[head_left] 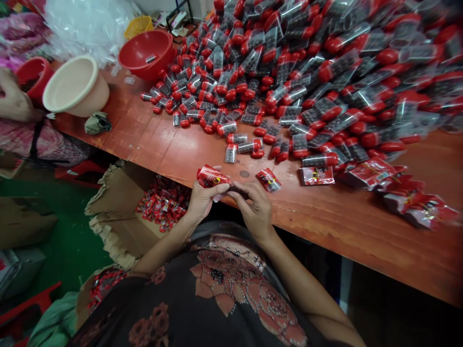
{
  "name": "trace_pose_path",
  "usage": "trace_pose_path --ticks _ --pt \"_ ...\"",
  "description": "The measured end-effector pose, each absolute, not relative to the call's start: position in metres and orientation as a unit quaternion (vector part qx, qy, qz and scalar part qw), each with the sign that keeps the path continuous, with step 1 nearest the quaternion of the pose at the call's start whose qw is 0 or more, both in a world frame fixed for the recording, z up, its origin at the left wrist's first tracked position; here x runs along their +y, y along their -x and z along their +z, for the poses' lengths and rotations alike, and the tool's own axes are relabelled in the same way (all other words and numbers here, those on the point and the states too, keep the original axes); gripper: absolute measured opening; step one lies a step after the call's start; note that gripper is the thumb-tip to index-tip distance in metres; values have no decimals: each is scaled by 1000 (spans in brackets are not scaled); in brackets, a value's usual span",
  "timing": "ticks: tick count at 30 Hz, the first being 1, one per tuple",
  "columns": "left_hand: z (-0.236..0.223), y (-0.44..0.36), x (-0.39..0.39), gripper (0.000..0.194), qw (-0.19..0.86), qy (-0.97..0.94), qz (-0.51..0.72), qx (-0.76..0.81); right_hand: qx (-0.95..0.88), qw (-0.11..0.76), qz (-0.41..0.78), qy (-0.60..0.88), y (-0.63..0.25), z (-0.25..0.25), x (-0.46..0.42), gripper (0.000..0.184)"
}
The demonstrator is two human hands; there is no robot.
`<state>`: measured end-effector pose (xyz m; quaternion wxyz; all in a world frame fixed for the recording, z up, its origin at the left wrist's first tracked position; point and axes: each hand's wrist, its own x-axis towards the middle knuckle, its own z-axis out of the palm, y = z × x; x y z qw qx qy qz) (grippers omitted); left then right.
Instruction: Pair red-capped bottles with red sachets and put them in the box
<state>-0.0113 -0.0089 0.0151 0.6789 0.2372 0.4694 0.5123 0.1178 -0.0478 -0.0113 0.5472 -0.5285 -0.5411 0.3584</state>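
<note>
My left hand (201,199) is closed round a red printed plastic packet (211,177) with a yellow mark, just over the table's front edge. At the packet's right end, my right hand (256,207) pinches with thumb and fingers; the exact spot it grips is partly hidden. Another red packet (268,180) lies flat on the table to the right of my hands. Beyond them stands a small clear tube with dark contents (230,153), one of several near a large heap of red-capped tubes (260,72).
More packets (376,172) lie along the table (361,226) on the right. Below the edge, a torn cardboard box (121,195) holds many red packets. A red bowl (146,55) and a cream bucket (77,91) stand at left, near another person's arm (14,99).
</note>
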Motion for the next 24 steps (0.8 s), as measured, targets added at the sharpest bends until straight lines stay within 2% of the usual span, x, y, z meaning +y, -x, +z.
trace_pose_path --ticks 4,7,10,12,14,18,24 --pt "14 10 -12 48 674 -245 522 462 -495 562 400 528 -119 -9 -47 18" --pt "11 8 -13 41 679 -248 506 471 -422 573 462 529 -115 -16 -46 20" --pt "8 8 -10 30 682 -226 508 475 -462 543 458 532 -115 -21 -44 37" --pt "7 8 -7 30 668 -208 539 468 -524 507 436 527 -120 -20 -41 50" --pt "6 9 -4 35 651 -198 573 457 -576 480 412 517 -125 -16 -38 54" --pt "6 11 -4 41 641 -197 590 449 -582 488 403 511 -129 -10 -37 48" --pt "9 10 -5 31 624 -243 574 471 -477 557 442 517 -116 -15 -44 28"
